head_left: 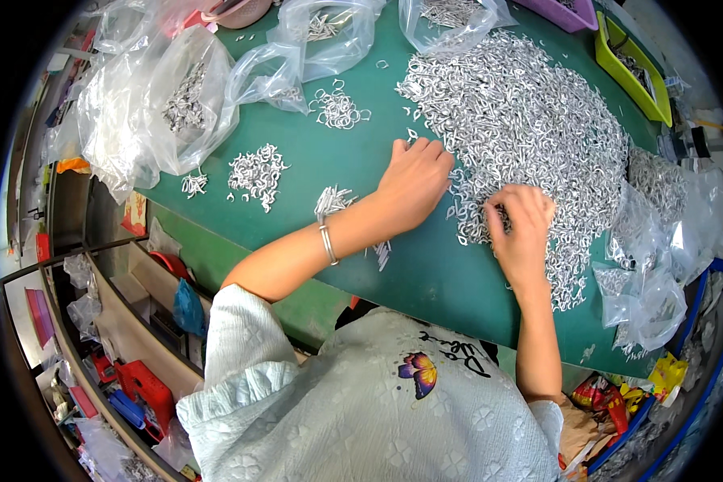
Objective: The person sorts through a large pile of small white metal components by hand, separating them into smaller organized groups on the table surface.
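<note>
A broad pile of small silvery metal pieces (538, 120), many of them hook- or loop-shaped, covers the right part of a green table (305, 185). My left hand (415, 181) rests at the pile's left edge with its fingers bent and drawn together. Whatever its fingertips hold is hidden. On the lower part of the pile, my right hand (522, 229) has its fingers curled down among the pieces, thumb toward the left. What lies between its fingertips cannot be made out. A silver bangle (328, 245) circles my left wrist.
Smaller heaps of metal rings (340, 108), loops (257, 174) and thin pins (332, 201) lie left of my hands. Clear plastic bags (153, 112) of parts stand at far left, with more bags (651, 233) at right. A yellow-green basket (631, 68) sits at the far right.
</note>
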Available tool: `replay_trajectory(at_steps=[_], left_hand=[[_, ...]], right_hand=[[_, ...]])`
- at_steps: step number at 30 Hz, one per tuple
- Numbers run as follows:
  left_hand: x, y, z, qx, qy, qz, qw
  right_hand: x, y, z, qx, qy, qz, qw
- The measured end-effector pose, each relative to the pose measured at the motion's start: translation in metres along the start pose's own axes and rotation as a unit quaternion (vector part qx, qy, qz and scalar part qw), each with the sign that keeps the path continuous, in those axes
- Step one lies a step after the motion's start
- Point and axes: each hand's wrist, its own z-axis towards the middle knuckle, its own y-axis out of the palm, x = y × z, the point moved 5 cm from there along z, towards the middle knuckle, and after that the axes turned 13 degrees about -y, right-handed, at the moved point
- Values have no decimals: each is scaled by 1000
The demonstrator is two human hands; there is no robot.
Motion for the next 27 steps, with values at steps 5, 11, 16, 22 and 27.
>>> replay_trajectory(at_steps=[5,11,16,22,27], left_hand=[[-5,9,9,-24,22,25,999],[-5,10,11,-40,113,-19,993],[-5,9,12,-53,129,-34,990],[-6,-5,11,-25,99,-122,987],[3,-40,-23,-40,67,-156,985]], right_hand=[[-2,20,10,-77,29,-103,991],[1,9,6,-54,51,-125,989],[-22,14,8,-51,32,-14,998],[-17,38,10,-127,28,-12,992],[-18,36,13,-147,34,-5,988]])
